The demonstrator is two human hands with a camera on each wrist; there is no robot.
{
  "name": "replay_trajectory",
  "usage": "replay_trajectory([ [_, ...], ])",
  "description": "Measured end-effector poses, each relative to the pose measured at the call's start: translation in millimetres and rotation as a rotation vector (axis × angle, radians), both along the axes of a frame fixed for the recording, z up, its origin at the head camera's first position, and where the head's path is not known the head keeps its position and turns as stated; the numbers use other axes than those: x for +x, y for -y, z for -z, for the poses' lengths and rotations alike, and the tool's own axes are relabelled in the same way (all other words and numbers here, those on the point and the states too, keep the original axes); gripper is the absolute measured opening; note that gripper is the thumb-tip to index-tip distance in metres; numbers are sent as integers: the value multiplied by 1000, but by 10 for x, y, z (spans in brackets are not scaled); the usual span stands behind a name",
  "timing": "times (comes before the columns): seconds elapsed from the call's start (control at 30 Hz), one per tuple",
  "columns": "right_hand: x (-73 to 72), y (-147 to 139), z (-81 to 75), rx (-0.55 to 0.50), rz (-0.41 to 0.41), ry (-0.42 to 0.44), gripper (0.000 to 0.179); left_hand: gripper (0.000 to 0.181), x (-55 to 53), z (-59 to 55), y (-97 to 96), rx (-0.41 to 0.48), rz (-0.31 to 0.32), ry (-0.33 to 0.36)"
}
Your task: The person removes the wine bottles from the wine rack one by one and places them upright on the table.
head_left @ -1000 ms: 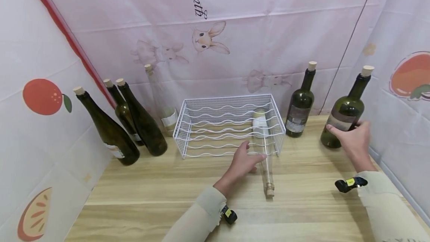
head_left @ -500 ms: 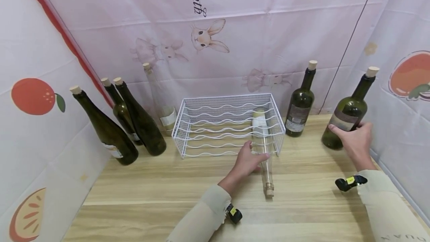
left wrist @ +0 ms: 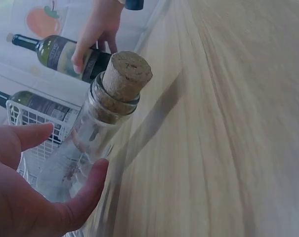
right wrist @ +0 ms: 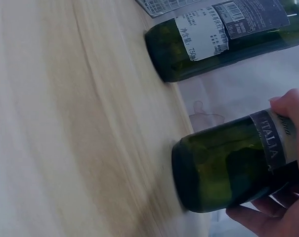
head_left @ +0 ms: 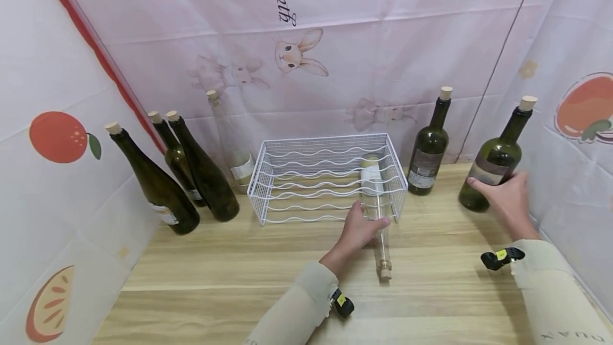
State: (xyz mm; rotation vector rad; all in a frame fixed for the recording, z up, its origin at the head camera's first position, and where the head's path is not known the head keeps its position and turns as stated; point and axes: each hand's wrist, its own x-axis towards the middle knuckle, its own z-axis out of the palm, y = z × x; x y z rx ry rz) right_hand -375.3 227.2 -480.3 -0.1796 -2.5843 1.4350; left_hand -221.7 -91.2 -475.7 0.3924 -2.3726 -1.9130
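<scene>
A clear glass bottle (head_left: 381,241) with a cork lies on its side, its base inside the white wire rack (head_left: 328,194) and its neck pointing out over the table. My left hand (head_left: 358,230) is at its neck, thumb and fingers spread to either side; in the left wrist view, gaps show between the fingertips and the glass near the cork (left wrist: 127,75). My right hand (head_left: 507,201) grips a green wine bottle (head_left: 498,156) around its label, thumb in front and fingers behind. That bottle is upright and corked, its base (right wrist: 196,180) close to the tabletop.
Another green wine bottle (head_left: 428,148) stands right of the rack. On the left are several dark green bottles (head_left: 153,185) and a corked clear bottle (head_left: 234,148). Printed cloth (head_left: 335,84) hangs behind and at both sides of the wooden table (head_left: 230,270).
My left hand has slid a little to the right, its thumb now reaching across the clear bottle's neck. My right hand keeps its grip on the wine bottle with hardly any movement.
</scene>
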Motion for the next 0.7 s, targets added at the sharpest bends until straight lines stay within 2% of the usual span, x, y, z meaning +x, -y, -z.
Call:
replay_trajectory([
  [0.13, 8, -48, -5, 32, -23, 14, 96, 74, -18, 1, -49, -31, -15, 1],
  [0.33, 31, -52, -11, 32, -32, 22, 98, 61, -67, 11, -103, -58, -43, 52],
  [0.6, 37, -12, -8, 27, -46, 2, 102, 62, -93, 38, -124, -110, -80, 86],
  [0.7, 32, -6, -3, 27, -31, -8, 99, 63, -105, 37, -142, -94, -86, 84],
])
